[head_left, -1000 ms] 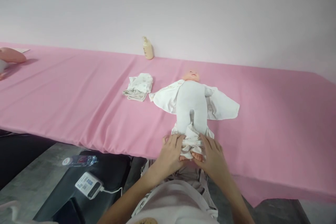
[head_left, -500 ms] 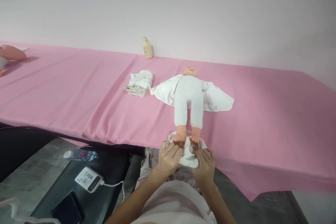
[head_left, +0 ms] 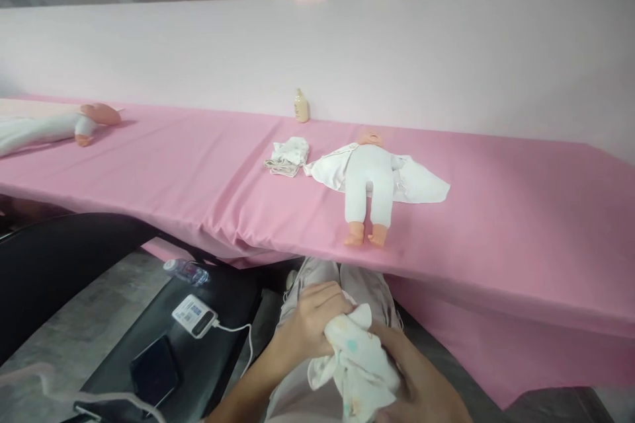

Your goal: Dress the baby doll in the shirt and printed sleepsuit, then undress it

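A bunched white baby garment with small coloured prints is in both my hands, above my lap. My left hand is closed on its upper left part, knuckles up. Around its right side curls my right hand, its fingers partly hidden by the cloth. On the table past my hands, a baby doll in a white bodysuit lies on its back, bare feet toward me. Beneath it a white baby top is spread out. The garment is apart from the doll's feet.
Folded cloths and a pump bottle stand left of the doll on the pink tablecloth. Another doll lies far left. A black chair beside me holds a water bottle, a power bank and a phone.
Both hands have moved from the doll's feet down to my lap, bringing the garment away from the feet. The view has tilted up and turned left.
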{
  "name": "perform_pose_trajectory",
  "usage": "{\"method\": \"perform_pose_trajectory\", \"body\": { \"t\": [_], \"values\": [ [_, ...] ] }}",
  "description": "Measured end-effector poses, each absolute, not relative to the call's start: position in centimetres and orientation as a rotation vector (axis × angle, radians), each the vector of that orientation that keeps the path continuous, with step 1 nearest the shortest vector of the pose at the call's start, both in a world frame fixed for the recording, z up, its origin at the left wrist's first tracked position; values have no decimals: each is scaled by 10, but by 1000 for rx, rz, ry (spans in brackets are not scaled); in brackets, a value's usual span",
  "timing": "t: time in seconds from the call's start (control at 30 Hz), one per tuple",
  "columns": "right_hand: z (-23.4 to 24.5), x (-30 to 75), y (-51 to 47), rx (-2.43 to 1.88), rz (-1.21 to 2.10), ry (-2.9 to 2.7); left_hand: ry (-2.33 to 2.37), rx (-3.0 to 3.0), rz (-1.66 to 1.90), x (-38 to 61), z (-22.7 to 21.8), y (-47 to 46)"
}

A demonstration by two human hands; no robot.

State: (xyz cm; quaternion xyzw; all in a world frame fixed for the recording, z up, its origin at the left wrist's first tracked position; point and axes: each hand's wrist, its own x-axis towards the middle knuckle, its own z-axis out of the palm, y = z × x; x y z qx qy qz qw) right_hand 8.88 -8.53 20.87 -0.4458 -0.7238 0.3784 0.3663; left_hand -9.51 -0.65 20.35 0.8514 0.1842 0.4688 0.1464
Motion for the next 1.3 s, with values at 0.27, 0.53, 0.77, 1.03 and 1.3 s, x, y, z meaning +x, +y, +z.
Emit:
{"method": "perform_pose_trajectory", "body": {
  "t": [0.27, 0.53, 0.77, 1.03, 1.3],
  "values": [
    [219, 117, -90, -1476, 673, -1721, 798, 2796, 379, -113, 227, -35],
    [222, 108, -102, -1240, -67, -2050, 812, 2552, 376, -120, 218, -31],
    [244, 100, -106, -1191, -360, -1891, 865, 2620, 733, -122, 230, -39],
    [246, 104, -121, -1148, -536, -1711, 909, 2744, 962, -130, 242, -41],
    [231, 109, -103, -1231, -437, -1723, 1017, 2596, 1187, -123, 222, -32]
  ]
}}
